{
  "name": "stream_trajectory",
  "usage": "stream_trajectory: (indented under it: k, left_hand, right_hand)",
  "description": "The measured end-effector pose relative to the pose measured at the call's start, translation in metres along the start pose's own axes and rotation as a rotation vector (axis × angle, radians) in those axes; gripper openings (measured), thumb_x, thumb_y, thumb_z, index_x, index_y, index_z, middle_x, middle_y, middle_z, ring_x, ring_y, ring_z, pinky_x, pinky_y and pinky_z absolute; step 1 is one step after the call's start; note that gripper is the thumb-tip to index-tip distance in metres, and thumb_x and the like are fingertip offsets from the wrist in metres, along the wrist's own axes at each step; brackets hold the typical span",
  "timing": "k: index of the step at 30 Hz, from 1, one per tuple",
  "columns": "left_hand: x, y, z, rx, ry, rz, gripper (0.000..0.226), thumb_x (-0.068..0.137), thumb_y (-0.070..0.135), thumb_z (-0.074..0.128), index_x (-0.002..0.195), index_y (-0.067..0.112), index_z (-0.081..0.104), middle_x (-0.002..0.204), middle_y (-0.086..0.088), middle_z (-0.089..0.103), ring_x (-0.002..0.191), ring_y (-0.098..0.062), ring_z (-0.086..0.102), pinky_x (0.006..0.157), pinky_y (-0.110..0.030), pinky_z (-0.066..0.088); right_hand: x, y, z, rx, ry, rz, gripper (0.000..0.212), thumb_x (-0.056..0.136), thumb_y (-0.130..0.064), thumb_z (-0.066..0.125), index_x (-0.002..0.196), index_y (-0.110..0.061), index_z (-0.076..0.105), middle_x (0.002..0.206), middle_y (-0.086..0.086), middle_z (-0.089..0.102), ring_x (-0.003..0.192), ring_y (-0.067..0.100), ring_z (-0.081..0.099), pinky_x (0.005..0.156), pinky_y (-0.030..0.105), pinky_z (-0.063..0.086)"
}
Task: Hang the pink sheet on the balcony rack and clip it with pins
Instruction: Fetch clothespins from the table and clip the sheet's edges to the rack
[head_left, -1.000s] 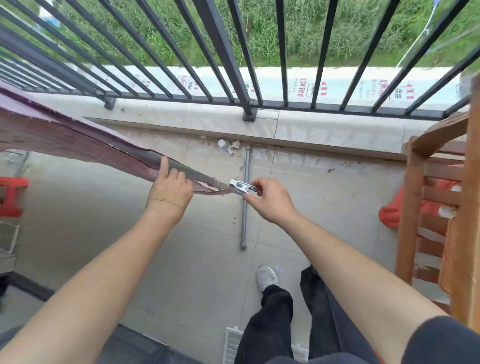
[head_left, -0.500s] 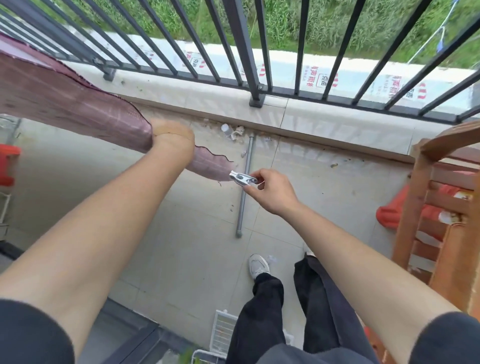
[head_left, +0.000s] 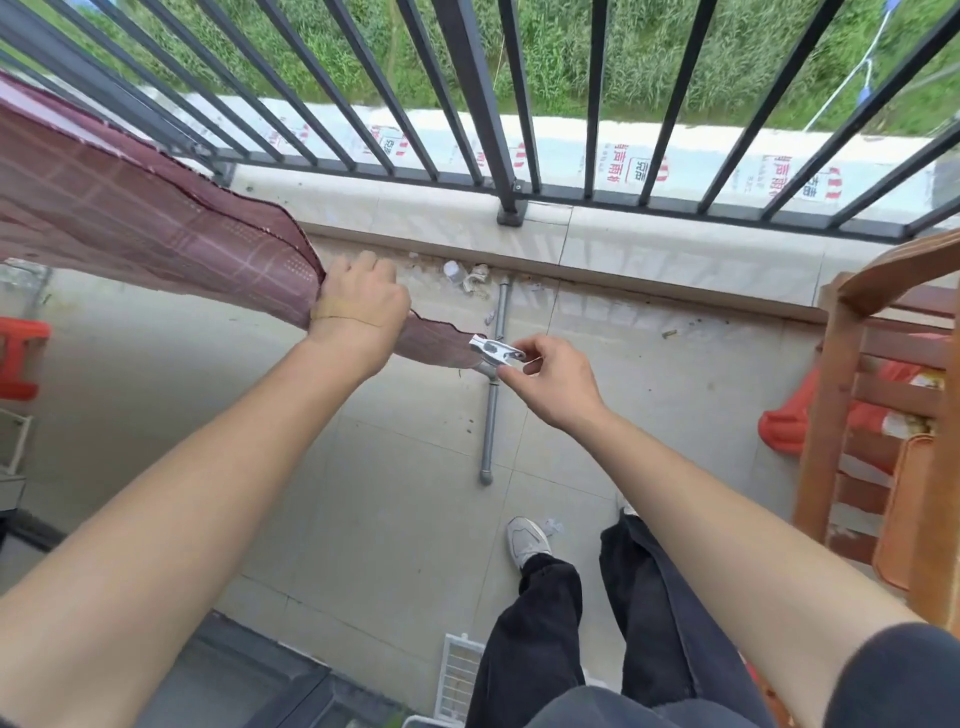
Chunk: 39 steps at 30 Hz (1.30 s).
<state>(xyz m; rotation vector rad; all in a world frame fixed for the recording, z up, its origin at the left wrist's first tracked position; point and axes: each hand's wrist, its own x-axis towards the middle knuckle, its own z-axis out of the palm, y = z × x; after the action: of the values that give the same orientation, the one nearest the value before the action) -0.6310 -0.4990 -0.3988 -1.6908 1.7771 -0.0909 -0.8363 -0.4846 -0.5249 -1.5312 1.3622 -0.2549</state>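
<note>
The pink checked sheet stretches from the upper left toward the middle, draped over a rack line that I cannot see. My left hand is closed around the sheet near its right end, knuckles up. The sheet's corner sticks out past that hand. A metal clip pin sits on that corner, its jaws at the fabric edge. My right hand pinches the pin's handles between thumb and fingers.
Black balcony railing runs across the top above a concrete ledge. A grey pipe lies on the tiled floor. A wooden frame stands at right with a red bag behind. A red stool is at far left.
My left hand slid along the sheet and turned knuckles-up, gripping nearer the corner. The sheet now shows broader and flatter. My right hand stays on the pin at the corner.
</note>
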Motion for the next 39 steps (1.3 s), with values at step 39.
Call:
stream_trajectory:
  k: [39]
  left_hand:
    - [0.014, -0.031, -0.05, 0.082, -0.189, -0.197, 0.028, 0.081, 0.002, 0.059, 0.108, 0.008, 0.065, 0.107, -0.014, 0.064, 0.097, -0.035, 0.061, 0.068, -0.035, 0.039]
  right_hand:
    - [-0.002, -0.046, 0.006, 0.033, 0.052, -0.26, 0.033, 0.087, -0.041, 0.068, 0.117, -0.027, 0.069, 0.101, -0.002, 0.059, 0.094, 0.012, 0.061, 0.088, 0.025, 0.046]
